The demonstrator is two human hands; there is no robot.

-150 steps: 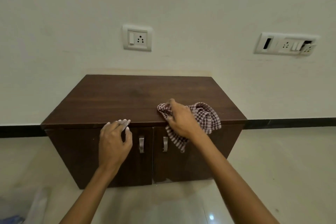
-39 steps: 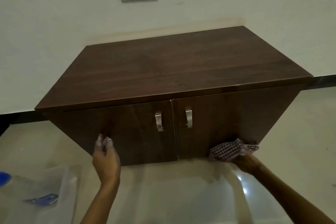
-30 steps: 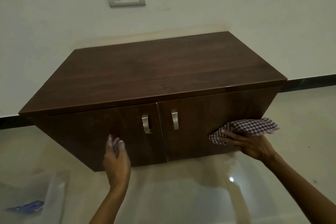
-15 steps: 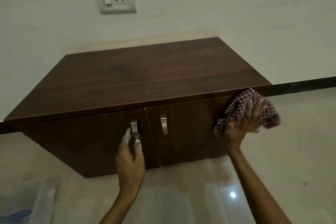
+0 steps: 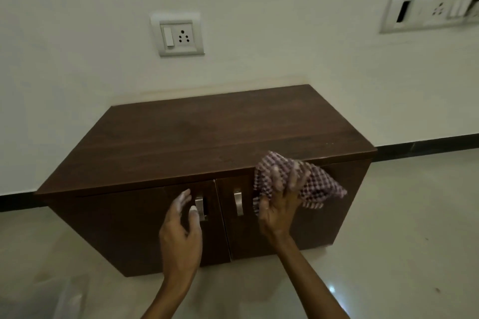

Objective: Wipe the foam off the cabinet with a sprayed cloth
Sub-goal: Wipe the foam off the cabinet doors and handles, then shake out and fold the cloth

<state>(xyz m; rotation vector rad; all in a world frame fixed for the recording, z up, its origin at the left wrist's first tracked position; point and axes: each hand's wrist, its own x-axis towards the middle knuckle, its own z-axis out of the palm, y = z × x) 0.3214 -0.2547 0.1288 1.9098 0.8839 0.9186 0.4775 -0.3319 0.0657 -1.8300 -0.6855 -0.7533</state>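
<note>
Head view, cabinet [image 5: 197, 134]: dark wood, two doors shut, against the wall; top looks bare, no foam that I can make out on it.
Cloth [image 5: 315, 184]: checked, bunched, pressed on the top front edge of the right door, at about 2 o'clock from the right handle [image 5: 238, 203].
Right hand [image 5: 278, 204]: fingers spread over the cloth and closed on it, palm pushing it to the wood.
Left hand [image 5: 181, 230]: empty, fingers apart, white foam on the fingertips [image 5: 194, 211], which sit just at the left handle [image 5: 200, 208]; contact or not, cannot tell.
Risk 1: foamy left fingers may smear the handle and door; cause, an unwiped hand resting on cleaned wood.
Risk 2: cloth hangs loose at 4 o'clock of the hand; the tail may drag residue back over the door.
Risk 3: a push near the door's top edge could swing it if the latch is weak.
Risk 4: dim light and dark wood; thin streaks could be missed.
Socket [image 5: 178, 35]: on the wall at 12 o'clock, well apart from the cloth; low concern.
</note>
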